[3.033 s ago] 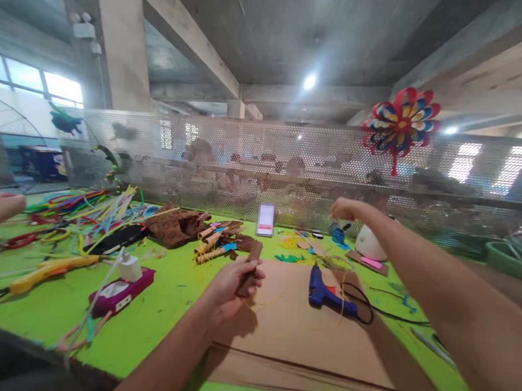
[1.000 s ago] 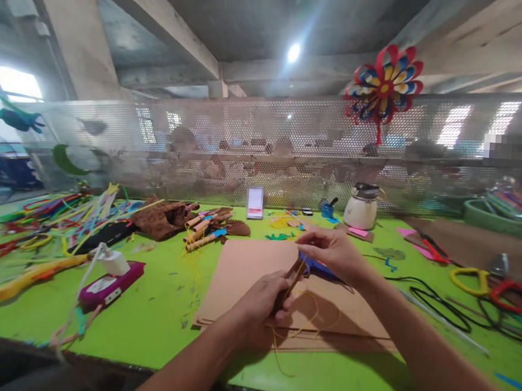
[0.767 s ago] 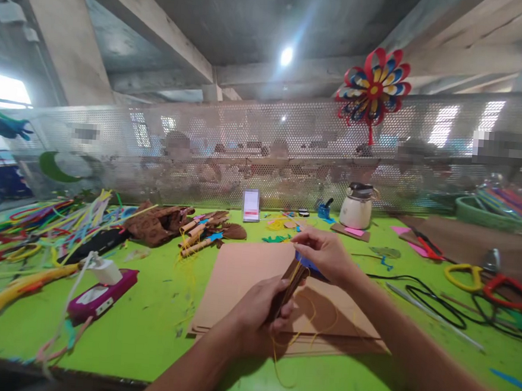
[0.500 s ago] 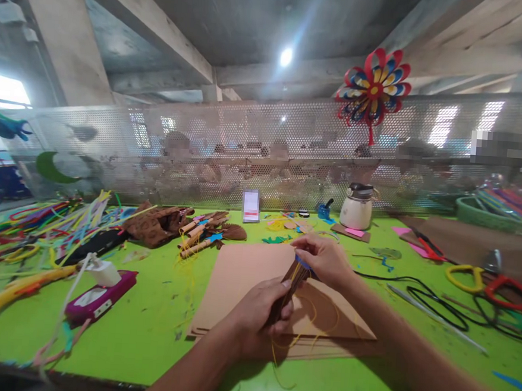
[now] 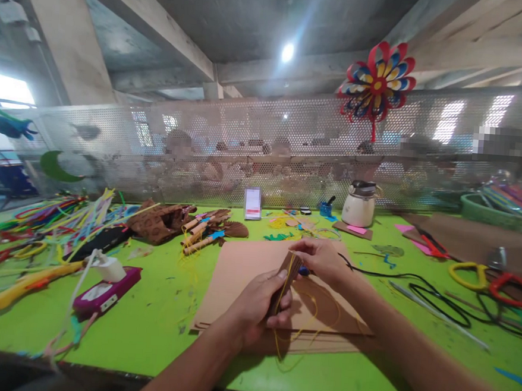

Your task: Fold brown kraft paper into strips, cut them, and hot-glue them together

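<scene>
Wrapped around a narrow, dark brown folded paper piece (image 5: pixel 284 283), my left hand (image 5: pixel 256 299) holds it tilted upright above the table. My right hand (image 5: pixel 323 262) is closed in a pinch at the top end of this piece. Yellow string (image 5: pixel 314 306) runs up along the brown piece to those fingertips, and its loose loops hang below. A small blue bit (image 5: pixel 303 271) shows under the right fingers; what it belongs to is hidden. Beneath both hands lies a stack of light brown cardboard sheets (image 5: pixel 232 277).
The green table (image 5: pixel 153 331) carries a purple power strip (image 5: pixel 115 295), a yellow-handled tool (image 5: pixel 31 286) and brown rolled-stick pieces (image 5: pixel 197 247) at left. A phone (image 5: pixel 252 204) and white jug (image 5: pixel 358 205) stand behind. Red-handled scissors (image 5: pixel 513 290) and a black cord (image 5: pixel 441 309) lie right.
My right fingers have shifted slightly at the top of the brown piece, baring more of its upper end. The yellow string now shows along its length. The view has tilted slightly.
</scene>
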`<action>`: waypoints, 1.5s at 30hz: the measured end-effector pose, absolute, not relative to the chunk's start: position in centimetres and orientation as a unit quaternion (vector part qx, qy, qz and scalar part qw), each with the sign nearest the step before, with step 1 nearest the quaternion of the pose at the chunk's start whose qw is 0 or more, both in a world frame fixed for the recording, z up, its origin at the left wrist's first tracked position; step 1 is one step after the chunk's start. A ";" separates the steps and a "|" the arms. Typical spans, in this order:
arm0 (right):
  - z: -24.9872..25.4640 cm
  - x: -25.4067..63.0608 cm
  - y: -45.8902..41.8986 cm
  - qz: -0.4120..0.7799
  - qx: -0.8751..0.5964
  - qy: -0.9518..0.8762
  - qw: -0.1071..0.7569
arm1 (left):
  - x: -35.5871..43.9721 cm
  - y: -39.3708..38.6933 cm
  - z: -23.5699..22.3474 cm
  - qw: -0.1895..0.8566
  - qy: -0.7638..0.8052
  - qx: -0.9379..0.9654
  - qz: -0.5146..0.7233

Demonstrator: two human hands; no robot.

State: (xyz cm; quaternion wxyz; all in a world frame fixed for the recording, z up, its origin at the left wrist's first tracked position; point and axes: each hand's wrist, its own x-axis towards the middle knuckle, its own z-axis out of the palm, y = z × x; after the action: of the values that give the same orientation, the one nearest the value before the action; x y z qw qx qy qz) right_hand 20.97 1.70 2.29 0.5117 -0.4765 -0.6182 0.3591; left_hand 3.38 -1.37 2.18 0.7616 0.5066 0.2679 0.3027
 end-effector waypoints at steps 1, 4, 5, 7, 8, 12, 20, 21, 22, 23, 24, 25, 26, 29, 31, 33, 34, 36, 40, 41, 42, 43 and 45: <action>2.2 20.9 1.7 0.369 -0.473 -0.613 0.514 | 3.4 -1.3 2.2 0.763 0.268 0.504 0.302; 1.9 20.6 1.7 0.384 -0.467 -0.610 0.511 | 3.3 -1.3 2.2 0.769 0.271 0.496 0.299; 1.8 20.6 1.8 0.387 -0.466 -0.611 0.510 | 3.3 -1.3 2.2 0.771 0.270 0.495 0.296; 1.7 20.5 1.9 0.390 -0.464 -0.609 0.511 | 3.3 -1.3 2.2 0.773 0.263 0.498 0.292; 1.6 20.4 1.9 0.392 -0.462 -0.607 0.514 | 3.2 -1.3 2.2 0.773 0.259 0.501 0.290; 1.5 20.0 1.9 0.395 -0.458 -0.614 0.507 | 3.2 -1.1 2.1 0.777 0.255 0.501 0.284; 0.3 19.2 2.3 0.337 -0.483 -0.639 0.495 | 2.9 -0.6 2.4 0.790 0.233 0.462 0.329; 0.1 19.2 2.4 0.324 -0.489 -0.643 0.492 | 2.8 -0.4 2.5 0.792 0.234 0.449 0.341; 0.1 19.3 2.4 0.310 -0.496 -0.645 0.492 | 2.8 -0.3 2.6 0.794 0.236 0.433 0.354; 0.1 19.4 2.3 0.287 -0.504 -0.646 0.496 | 2.7 -0.1 2.6 0.796 0.239 0.415 0.371; 0.1 19.4 2.2 0.249 -0.511 -0.649 0.505 | 2.6 0.1 2.7 0.796 0.242 0.394 0.390; 0.3 19.4 1.9 0.198 -0.514 -0.654 0.519 | 2.5 0.3 2.7 0.795 0.246 0.371 0.413; 0.5 19.3 1.7 0.141 -0.512 -0.659 0.533 | 2.4 0.5 2.7 0.792 0.249 0.348 0.436; 1.2 18.4 0.3 0.062 -0.477 -0.690 0.542 | 2.1 1.2 2.6 0.771 0.258 0.288 0.506; 1.4 17.2 -0.9 0.137 -0.459 -0.723 0.497 | 1.9 1.7 2.4 0.751 0.264 0.261 0.546; 1.4 16.0 -1.9 0.230 -0.447 -0.749 0.433 | 1.7 2.0 2.3 0.735 0.266 0.246 0.573; 1.3 15.4 -2.3 0.269 -0.442 -0.753 0.406 | 1.7 2.1 2.2 0.729 0.267 0.240 0.582; 0.9 14.7 -2.7 0.317 -0.446 -0.747 0.377 | 1.6 2.1 2.3 0.726 0.269 0.231 0.590; -0.1 14.7 -2.2 0.238 -0.446 -0.756 0.416 | 1.7 1.8 2.6 0.727 0.270 0.224 0.590; -0.4 14.9 -2.0 0.194 -0.434 -0.764 0.437 | 1.7 1.8 2.6 0.728 0.270 0.223 0.589; -0.5 15.1 -1.9 0.148 -0.418 -0.773 0.454 | 1.8 1.7 2.7 0.729 0.272 0.221 0.588; -0.6 15.3 -1.9 0.102 -0.406 -0.781 0.464 | 1.8 1.7 2.7 0.730 0.274 0.219 0.587; -0.5 15.4 -2.1 0.015 -0.384 -0.799 0.462 | 1.8 1.7 2.7 0.731 0.278 0.212 0.586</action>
State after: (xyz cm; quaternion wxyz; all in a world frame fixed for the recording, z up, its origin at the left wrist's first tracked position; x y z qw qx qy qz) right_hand 15.45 -2.13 -0.47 0.4623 -0.3843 -0.7990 0.0147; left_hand 1.83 1.72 2.67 0.7310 0.2119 0.2775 0.5862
